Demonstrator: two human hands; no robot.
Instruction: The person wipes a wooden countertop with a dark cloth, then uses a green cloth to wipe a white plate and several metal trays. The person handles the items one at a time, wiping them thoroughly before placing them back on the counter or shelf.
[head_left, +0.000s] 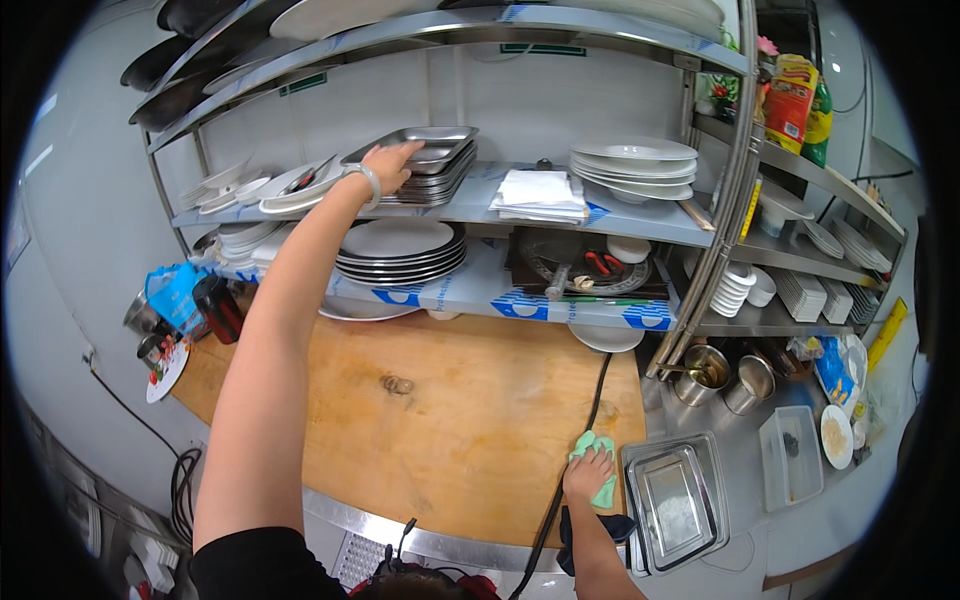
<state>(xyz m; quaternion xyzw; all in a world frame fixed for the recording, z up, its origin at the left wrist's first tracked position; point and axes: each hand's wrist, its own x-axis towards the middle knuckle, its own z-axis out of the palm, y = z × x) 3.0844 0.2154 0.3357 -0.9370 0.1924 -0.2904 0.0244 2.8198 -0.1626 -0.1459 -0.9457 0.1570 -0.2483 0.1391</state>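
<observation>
My left hand (390, 166), with a pale bangle (367, 180) at the wrist, reaches to a stack of rectangular metal trays (435, 180) on the middle shelf. Its fingers extend over the top tray's near side; whether they touch it cannot be told. Low on the right, my right hand (589, 474) rests on a light green cloth (604, 491) and holds it against the wooden worktop (465, 420). A black cable (555, 502) runs along the worktop beside that hand. A dark cloth (615, 527) lies partly under my right forearm.
White plates (634, 154) and folded white cloths or papers (536, 195) share the shelf with the trays. Black-rimmed plates (401, 247) and red-handled pliers (602, 262) sit below. Clear containers (675, 502) border the worktop's right side. A black-and-red canister (217, 307) stands left.
</observation>
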